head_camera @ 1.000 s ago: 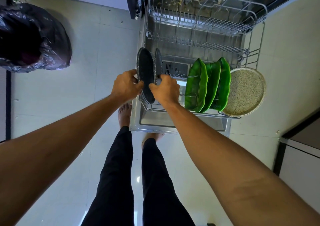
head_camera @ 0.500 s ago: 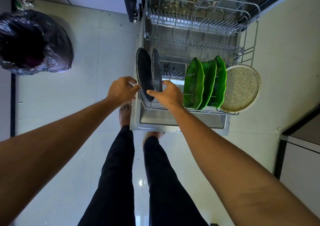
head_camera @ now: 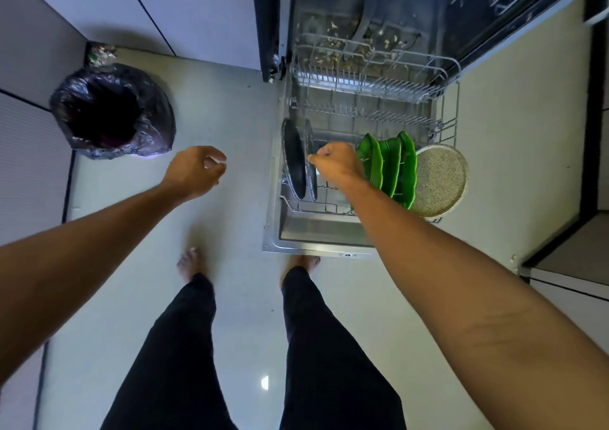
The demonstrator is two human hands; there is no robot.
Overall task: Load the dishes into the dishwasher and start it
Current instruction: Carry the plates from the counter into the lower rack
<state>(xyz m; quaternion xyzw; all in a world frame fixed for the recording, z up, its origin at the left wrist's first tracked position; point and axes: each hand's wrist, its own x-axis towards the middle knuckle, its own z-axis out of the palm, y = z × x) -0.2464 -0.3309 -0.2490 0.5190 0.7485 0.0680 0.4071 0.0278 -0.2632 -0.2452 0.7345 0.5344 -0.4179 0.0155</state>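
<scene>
Nothing here can be read: no words, brand names or numbers. The only marking is a tiny dark mark on the front edge of the open dishwasher door [head_camera: 347, 255], and it is too small to make out.
</scene>
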